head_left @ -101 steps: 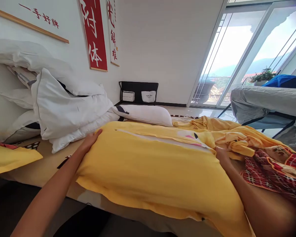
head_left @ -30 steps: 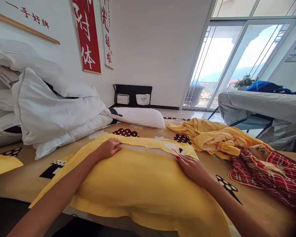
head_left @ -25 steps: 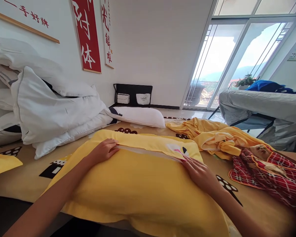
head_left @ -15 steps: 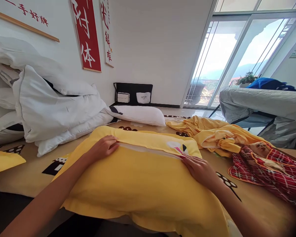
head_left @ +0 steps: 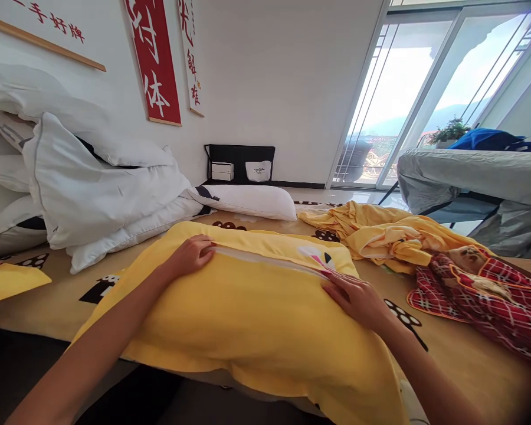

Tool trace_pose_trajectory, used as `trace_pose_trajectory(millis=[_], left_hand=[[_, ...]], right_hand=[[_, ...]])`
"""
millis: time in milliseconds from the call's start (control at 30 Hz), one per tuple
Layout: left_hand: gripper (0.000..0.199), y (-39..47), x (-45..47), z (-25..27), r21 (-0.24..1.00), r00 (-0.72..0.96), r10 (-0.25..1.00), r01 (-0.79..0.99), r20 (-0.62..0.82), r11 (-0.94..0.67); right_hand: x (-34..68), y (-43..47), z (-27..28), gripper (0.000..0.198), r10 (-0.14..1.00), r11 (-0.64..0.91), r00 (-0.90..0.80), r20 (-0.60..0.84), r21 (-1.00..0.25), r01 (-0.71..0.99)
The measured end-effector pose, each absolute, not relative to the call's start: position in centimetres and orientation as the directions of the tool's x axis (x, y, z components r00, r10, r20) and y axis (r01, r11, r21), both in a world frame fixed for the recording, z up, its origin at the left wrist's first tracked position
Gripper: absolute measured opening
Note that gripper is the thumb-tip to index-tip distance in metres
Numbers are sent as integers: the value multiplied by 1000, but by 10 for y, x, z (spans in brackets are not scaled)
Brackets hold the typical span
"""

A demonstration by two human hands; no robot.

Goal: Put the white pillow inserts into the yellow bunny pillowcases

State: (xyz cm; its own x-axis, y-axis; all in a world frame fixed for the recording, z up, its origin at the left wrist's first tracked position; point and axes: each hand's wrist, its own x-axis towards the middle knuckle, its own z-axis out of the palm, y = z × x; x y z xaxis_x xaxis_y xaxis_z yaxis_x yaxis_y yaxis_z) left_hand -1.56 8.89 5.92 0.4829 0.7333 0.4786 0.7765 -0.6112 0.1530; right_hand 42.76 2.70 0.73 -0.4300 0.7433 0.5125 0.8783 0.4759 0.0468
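A plump yellow pillowcase (head_left: 248,307) with a pillow inside lies in front of me. A long opening runs across its upper part, and a strip of white pillow (head_left: 256,264) shows through it. At the left end of this slit my left hand (head_left: 193,254) is closed on the fabric edge, its thumb bent toward the gap. My right hand (head_left: 351,298) holds the flap's edge near the right end, beside a printed white, pink and black patch (head_left: 316,255). Its fingertips are pressed together on the cloth.
White pillows (head_left: 106,189) are heaped on the left, with another white pillow (head_left: 252,200) lying behind. Crumpled yellow cloth (head_left: 380,233) and a red plaid cloth (head_left: 482,295) lie on the right. Everything rests on a tan patterned sheet (head_left: 451,348). A covered table (head_left: 473,171) stands beyond.
The camera view has shifted slightly. Both hands stay at the two ends of the opening, and the right fingers have bent a little more at the flap.
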Motion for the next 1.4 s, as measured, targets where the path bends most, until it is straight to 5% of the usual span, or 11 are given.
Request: trace_pose_trajectory(millis=[400,533,1400], left_hand=[[31,117,-38,55,195,544,725,727,422,-659],[32,126,-44,46,307,467,779,735,419,-605],[34,122,-39,42,603,319,870,629,376,-491]], right_hand=[[429,43,8,47,839,425,-345,422,-110,899],[428,46,8,46,860,394,-312,403,-138,909],[436,42,-8,51,913,213,-124,388,-196,957]])
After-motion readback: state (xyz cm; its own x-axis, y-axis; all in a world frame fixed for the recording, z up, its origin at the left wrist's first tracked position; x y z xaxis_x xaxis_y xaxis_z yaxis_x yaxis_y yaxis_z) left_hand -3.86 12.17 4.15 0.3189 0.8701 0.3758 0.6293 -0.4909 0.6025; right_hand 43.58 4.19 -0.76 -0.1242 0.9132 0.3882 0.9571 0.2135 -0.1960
